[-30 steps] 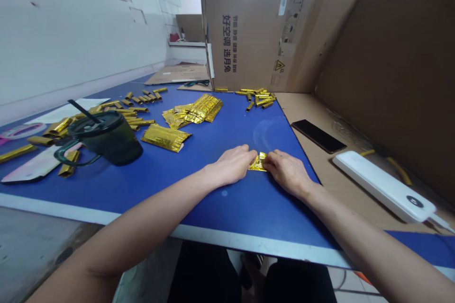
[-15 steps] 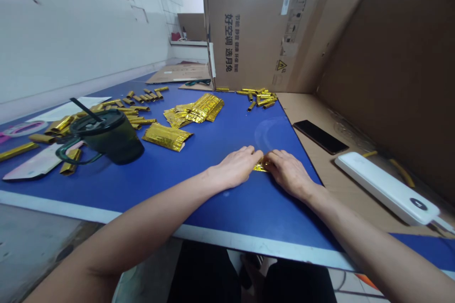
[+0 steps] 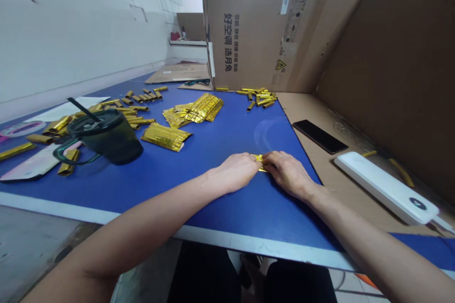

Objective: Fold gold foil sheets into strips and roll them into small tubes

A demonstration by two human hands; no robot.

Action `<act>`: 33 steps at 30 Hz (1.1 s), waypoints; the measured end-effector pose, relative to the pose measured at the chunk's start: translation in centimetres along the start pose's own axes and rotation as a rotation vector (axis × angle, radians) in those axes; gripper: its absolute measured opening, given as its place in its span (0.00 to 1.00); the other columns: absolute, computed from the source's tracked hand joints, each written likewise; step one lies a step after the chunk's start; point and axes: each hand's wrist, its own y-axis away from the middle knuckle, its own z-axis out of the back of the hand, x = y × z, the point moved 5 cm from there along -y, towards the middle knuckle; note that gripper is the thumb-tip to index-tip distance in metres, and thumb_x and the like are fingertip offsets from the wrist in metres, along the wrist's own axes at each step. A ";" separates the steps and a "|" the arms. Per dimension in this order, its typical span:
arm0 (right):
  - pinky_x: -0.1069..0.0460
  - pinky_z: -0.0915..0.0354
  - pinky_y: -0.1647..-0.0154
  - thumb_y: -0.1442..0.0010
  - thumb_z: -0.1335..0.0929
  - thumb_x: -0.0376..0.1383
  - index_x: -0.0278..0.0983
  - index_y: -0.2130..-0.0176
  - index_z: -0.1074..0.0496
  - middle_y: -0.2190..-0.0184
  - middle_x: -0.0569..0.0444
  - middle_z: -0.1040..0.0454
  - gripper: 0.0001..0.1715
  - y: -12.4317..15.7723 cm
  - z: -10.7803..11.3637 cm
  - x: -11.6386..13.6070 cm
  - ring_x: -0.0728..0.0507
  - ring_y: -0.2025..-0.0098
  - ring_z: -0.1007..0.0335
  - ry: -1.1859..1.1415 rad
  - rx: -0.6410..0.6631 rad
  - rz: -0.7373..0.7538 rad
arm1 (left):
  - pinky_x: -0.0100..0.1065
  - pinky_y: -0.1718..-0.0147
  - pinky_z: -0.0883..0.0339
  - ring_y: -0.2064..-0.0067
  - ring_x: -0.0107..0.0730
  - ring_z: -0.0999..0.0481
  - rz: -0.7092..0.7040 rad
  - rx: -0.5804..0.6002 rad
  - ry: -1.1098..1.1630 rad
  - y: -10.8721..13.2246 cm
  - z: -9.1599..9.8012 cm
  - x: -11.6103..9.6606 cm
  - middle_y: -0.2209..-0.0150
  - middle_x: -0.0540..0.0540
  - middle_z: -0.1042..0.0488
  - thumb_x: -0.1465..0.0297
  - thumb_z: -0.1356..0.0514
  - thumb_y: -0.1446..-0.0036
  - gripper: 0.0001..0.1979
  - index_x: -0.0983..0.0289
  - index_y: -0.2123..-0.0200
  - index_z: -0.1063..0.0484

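Note:
Both hands meet over a small piece of gold foil paper (image 3: 261, 163) on the blue table (image 3: 227, 208). My left hand (image 3: 240, 170) is closed on its left side, with the fingers curled down onto it. On the other side my right hand (image 3: 287, 170) pinches the foil paper, thumb and fingers close together. Most of the piece is hidden under the fingers. To the left lies a flat gold foil packet (image 3: 166, 136), and behind it a stack of gold foil sheets (image 3: 206, 108).
A dark green cup (image 3: 110, 137) with a straw stands left, among several gold foil rolls (image 3: 142, 109). More rolls (image 3: 263, 97) lie by the cardboard box (image 3: 263, 23). A black phone (image 3: 320, 136) and a white power bank (image 3: 384, 187) rest on cardboard at right.
My left hand's raised knuckles have lowered and its fingers press flatter toward the foil paper. My right hand stays nearly in place. The view has shifted very slightly.

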 end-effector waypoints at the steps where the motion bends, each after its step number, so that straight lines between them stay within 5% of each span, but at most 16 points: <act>1: 0.52 0.43 0.64 0.44 0.39 0.33 0.38 0.66 0.33 0.67 0.52 0.30 0.07 0.0 0.0 -0.1 0.46 0.64 0.37 -0.005 -0.001 -0.010 | 0.34 0.58 0.39 0.56 0.35 0.32 0.000 0.009 -0.007 0.0 0.0 -0.1 0.60 0.59 0.29 0.80 0.52 0.49 0.12 0.67 0.62 0.34; 12: 0.50 0.42 0.58 0.45 0.38 0.36 0.39 0.64 0.30 0.58 0.52 0.31 0.09 0.2 0.6 0.0 0.44 0.58 0.37 -0.023 0.078 0.099 | 0.34 0.57 0.39 0.55 0.34 0.32 0.039 0.003 0.030 -0.1 0.2 -0.5 0.58 0.59 0.30 0.79 0.50 0.49 0.13 0.66 0.59 0.35; 26: 0.51 0.40 0.59 0.44 0.41 0.33 0.41 0.65 0.29 0.65 0.52 0.27 0.13 0.3 0.4 0.5 0.44 0.59 0.34 0.071 0.112 0.069 | 0.34 0.64 0.36 0.60 0.36 0.30 0.089 -0.002 -0.060 -0.2 0.2 -0.1 0.63 0.57 0.28 0.81 0.51 0.51 0.14 0.65 0.62 0.35; 33: 0.52 0.40 0.62 0.44 0.41 0.32 0.38 0.66 0.29 0.67 0.51 0.29 0.12 0.1 0.5 -0.1 0.45 0.63 0.36 -0.039 0.022 0.048 | 0.33 0.69 0.37 0.67 0.36 0.29 0.166 -0.079 -0.052 -0.4 0.2 0.9 0.71 0.56 0.29 0.77 0.53 0.50 0.11 0.65 0.65 0.34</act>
